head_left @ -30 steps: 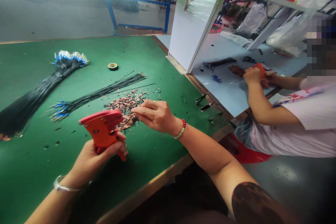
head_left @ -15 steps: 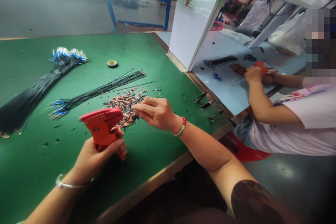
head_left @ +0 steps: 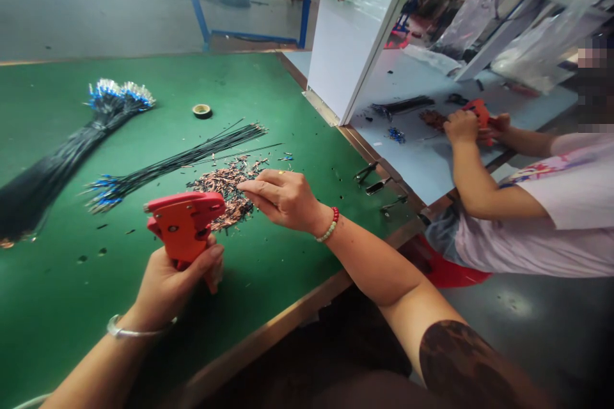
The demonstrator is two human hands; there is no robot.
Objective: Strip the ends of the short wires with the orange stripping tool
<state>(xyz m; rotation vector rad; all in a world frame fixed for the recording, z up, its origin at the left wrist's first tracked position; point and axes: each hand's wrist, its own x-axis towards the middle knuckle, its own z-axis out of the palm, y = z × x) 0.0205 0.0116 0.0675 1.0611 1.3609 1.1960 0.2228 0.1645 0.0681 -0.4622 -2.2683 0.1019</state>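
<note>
My left hand (head_left: 173,278) grips the handles of a red crimping tool (head_left: 183,223), held upright above the green table (head_left: 57,294). My right hand (head_left: 282,197) hovers over a pile of small copper-coloured terminals (head_left: 225,186), its thumb and forefinger pinched together; what they hold is too small to make out. A loose bundle of thin black wires with blue ends (head_left: 167,166) lies just behind the pile.
A thick bundle of black wires with blue terminals (head_left: 62,153) lies at the far left, a tape roll (head_left: 202,110) behind. Metal clips (head_left: 377,182) sit near the table's right edge. A white divider (head_left: 350,38) separates a co-worker (head_left: 522,204) who holds another red tool.
My hands and the red tool have barely shifted; the view has tilted slightly. The co-worker's hands have moved a little at the other bench.
</note>
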